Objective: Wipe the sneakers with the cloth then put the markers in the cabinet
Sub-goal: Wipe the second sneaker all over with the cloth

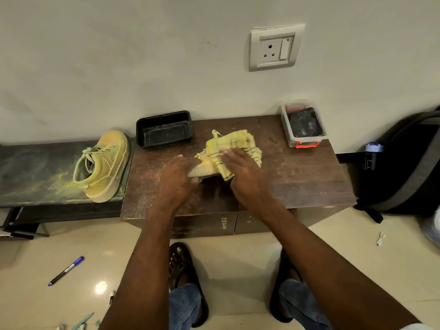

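A yellow-dusted sneaker (202, 166) lies on the brown cabinet top (297, 177), mostly hidden. My left hand (175, 181) grips its toe end. My right hand (242, 170) presses a yellow checked cloth (240, 144) onto the sneaker's upper. A second yellow sneaker (104, 165) stands on the lower dark shelf (28, 177) to the left. On the floor at the lower left lies a blue marker (66, 270), and another pen (83, 320) shows at the bottom edge.
A black tray (164, 128) sits at the back of the cabinet top. A clear box with red clips (303, 125) stands at the back right. A dark backpack (404, 163) and bottle (372, 156) lean at the right. Cabinet doors (214, 226) face my sandalled feet.
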The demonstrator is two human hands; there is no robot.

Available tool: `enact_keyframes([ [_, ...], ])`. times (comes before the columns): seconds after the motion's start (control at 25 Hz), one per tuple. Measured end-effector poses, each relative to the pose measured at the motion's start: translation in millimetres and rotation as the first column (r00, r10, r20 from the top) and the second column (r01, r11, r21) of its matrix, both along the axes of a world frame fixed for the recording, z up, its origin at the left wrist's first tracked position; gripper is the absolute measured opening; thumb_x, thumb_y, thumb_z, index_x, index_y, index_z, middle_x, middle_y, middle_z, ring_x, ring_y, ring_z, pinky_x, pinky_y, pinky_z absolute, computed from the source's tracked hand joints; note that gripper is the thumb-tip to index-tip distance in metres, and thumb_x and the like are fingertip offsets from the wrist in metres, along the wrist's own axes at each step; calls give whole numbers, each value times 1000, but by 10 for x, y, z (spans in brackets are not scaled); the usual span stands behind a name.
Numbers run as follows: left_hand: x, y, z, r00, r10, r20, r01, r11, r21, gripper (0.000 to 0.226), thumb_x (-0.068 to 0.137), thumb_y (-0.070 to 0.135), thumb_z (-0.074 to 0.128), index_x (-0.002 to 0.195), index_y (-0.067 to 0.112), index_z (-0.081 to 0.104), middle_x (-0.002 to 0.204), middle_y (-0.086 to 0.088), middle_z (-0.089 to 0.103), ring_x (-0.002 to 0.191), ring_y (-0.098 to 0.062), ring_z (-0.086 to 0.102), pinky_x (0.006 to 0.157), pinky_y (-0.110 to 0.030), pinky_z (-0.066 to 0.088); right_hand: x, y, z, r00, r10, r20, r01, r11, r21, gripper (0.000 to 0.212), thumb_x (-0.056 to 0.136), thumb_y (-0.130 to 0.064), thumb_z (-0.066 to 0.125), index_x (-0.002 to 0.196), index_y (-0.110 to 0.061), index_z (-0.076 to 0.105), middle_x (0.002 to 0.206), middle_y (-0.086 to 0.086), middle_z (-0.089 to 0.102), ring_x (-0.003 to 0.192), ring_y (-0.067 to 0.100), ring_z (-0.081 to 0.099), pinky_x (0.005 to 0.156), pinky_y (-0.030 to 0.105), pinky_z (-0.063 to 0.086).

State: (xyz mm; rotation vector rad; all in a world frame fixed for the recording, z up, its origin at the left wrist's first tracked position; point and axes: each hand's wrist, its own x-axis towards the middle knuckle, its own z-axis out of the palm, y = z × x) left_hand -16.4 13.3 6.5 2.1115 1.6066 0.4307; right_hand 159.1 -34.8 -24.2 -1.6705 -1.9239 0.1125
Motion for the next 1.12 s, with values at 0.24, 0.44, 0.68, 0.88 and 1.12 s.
enact_keyframes([
  [0.24,13,-33,40,999,29,21,-29,999,-22,47,80,13,73,126,18,62,133,-6,59,134,-23,40,111,-42,32,64,-8,40,927,-271,-261,229,957,-180,66,72,10,45,133,-11,54,138,5,53,132,21,43,111,30,34],
  [0.44,40,-53,110,998,52,34,-51,998,-31,45,80,8,71,124,18,64,131,-9,59,130,-24,44,110,-42,32,78,2,-33,992,-94,-79,91,995,-45,66,71,6,39,133,-9,54,139,5,52,134,25,41,108,35,35],
  [0.68,34,-19,90,998,25,65,-22,998,-57,35,79,7,70,113,14,69,115,-8,67,118,-25,53,109,-44,34,-248,-112,65,991,-79,-109,72,995,-72,67,71,7,44,135,-10,51,142,5,49,138,24,36,109,36,34],
  [0.88,7,-49,110,997,64,41,-61,995,-77,46,82,11,71,126,18,62,132,-7,57,133,-23,41,110,-39,30,163,-23,-65,967,-226,-116,219,973,-74,68,73,9,40,137,-10,49,142,6,48,137,26,37,109,40,37],
  [1.12,31,7,118,997,-7,78,9,1000,-23,36,80,5,67,113,19,69,111,-7,69,112,-23,57,113,-42,30,-243,-159,-46,999,37,-11,-37,999,-5,65,72,0,33,133,-9,53,139,6,52,136,26,39,107,38,35],
])
